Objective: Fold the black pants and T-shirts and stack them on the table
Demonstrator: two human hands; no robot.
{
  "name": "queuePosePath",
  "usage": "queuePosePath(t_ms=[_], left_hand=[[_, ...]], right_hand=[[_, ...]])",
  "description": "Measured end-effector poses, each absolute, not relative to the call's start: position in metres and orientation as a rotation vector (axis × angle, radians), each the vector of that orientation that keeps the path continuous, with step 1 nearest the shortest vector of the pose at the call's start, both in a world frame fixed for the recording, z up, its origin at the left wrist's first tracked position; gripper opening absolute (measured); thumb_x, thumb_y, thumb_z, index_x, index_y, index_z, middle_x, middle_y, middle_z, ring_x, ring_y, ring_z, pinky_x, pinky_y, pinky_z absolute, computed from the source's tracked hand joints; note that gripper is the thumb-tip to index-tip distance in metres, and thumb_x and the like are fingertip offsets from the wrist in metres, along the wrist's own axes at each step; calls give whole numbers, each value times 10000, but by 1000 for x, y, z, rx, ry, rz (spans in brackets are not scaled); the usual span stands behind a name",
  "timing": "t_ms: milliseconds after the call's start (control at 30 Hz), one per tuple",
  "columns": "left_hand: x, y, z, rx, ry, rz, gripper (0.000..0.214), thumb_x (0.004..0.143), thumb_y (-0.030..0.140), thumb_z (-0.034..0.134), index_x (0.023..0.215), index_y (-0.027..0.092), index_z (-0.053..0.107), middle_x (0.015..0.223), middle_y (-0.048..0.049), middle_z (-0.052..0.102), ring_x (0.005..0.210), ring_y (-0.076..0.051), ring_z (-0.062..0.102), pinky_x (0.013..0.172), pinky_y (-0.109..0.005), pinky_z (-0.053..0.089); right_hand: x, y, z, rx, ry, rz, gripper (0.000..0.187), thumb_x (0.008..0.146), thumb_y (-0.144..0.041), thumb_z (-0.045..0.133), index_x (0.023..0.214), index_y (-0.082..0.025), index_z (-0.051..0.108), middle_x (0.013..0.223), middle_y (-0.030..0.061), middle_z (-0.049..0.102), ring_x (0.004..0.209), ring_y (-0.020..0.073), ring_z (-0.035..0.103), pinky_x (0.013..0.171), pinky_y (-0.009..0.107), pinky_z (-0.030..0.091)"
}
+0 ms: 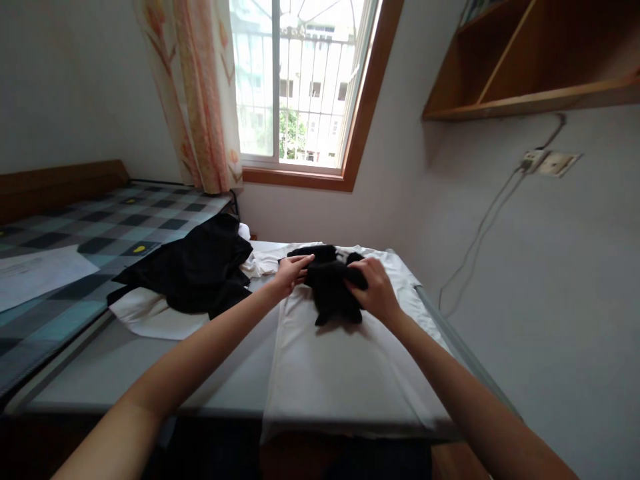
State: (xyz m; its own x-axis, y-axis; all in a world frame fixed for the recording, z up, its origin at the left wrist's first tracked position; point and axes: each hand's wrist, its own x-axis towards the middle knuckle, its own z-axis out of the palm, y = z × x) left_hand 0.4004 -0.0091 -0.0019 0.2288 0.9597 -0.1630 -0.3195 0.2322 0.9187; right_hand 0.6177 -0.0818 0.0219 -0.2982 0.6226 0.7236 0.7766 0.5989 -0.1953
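Observation:
A bunched piece of black cloth (pixel 336 293), its exact kind unclear, is between my two hands above the table. My right hand (pixel 374 288) grips its right side, fingers curled over the fabric. At its left edge my left hand (pixel 294 272) pinches the cloth, with part of the grip hidden by the folds. Beneath it a white cloth garment (pixel 345 380) lies spread lengthwise, its near end hanging over the table's front edge. The lower end of the black cloth hangs toward me, slightly blurred.
Black clothing (pixel 195 267) is heaped on a white piece (pixel 155 317) at the left. Beyond it stands a bed with a checked cover (pixel 120 217) and a paper sheet (pixel 40 273). The grey table (pixel 230 373) adjoins the right wall, where a cable (pixel 475 233) hangs.

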Motion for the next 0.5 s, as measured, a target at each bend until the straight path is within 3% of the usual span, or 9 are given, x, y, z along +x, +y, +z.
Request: queuePosePath(t_ms=[133, 300, 400, 500], left_hand=[[400, -15, -19, 998, 1118, 869, 664, 593, 215, 889, 1190, 110, 619, 808, -53, 669, 626, -128, 594, 538, -225, 426], [408, -26, -28, 1265, 1172, 954, 703, 618, 98, 802, 1277, 101, 558, 1009, -103, 656, 880, -211, 637, 764, -303, 510], [415, -37, -22, 1685, 1081, 1126, 541, 651, -16, 625, 1167, 148, 625, 1072, -78, 653, 1007, -218, 607, 929, -350, 479], [423, -56, -15, 2221, 859, 1142, 522, 685, -30, 518, 1132, 200, 659, 1087, -52, 654, 1065, -227, 562, 1004, -393, 436]], right_hand=[[605, -109, 15, -998, -2680, 130, 342, 851, -461, 661, 1057, -191, 700, 930, 83, 698, 850, 218, 634, 789, 350, 463], [597, -107, 34, -1117, -2513, 393, 310, 968, -397, 487, 1016, -204, 725, 794, 35, 716, 691, 151, 631, 686, 276, 462], [595, -90, 50, -1107, -2362, 261, 269, 965, -308, 482, 994, -201, 727, 846, 49, 716, 757, 164, 638, 717, 283, 474], [590, -67, 61, -1085, -2219, 85, 292, 936, -167, 463, 1082, -208, 711, 1010, 81, 691, 878, 173, 639, 802, 306, 488]])
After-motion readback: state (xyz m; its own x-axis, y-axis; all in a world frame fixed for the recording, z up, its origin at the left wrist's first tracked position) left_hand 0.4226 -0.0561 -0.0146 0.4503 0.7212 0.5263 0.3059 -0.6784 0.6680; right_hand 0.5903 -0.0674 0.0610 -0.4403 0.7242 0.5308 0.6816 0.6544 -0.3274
